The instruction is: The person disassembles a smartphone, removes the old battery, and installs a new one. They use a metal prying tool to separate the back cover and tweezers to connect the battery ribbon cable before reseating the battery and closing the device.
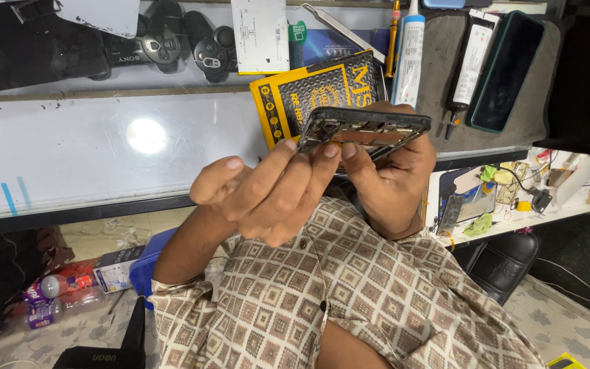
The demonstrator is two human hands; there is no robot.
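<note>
A dark opened phone frame (367, 128) with its inner parts showing is held up above a glass counter (104, 157). My right hand (394, 181) grips it from underneath and behind, fingers wrapped around the far side. My left hand (268, 191) reaches in from the left. Its fingertips press together against the frame's near lower edge, while the thumb sticks out apart. My patterned brown and cream shirt sleeves (349, 301) fill the bottom of the view.
Behind the frame lies a yellow and black packet (308, 96). Two game controllers (172, 41), a white glue tube (409, 51), a black glue tube (468, 68) and a dark phone (507, 68) on a grey mat sit further back. A cluttered white shelf (513, 198) is at right; bottles (56, 294) are on the floor.
</note>
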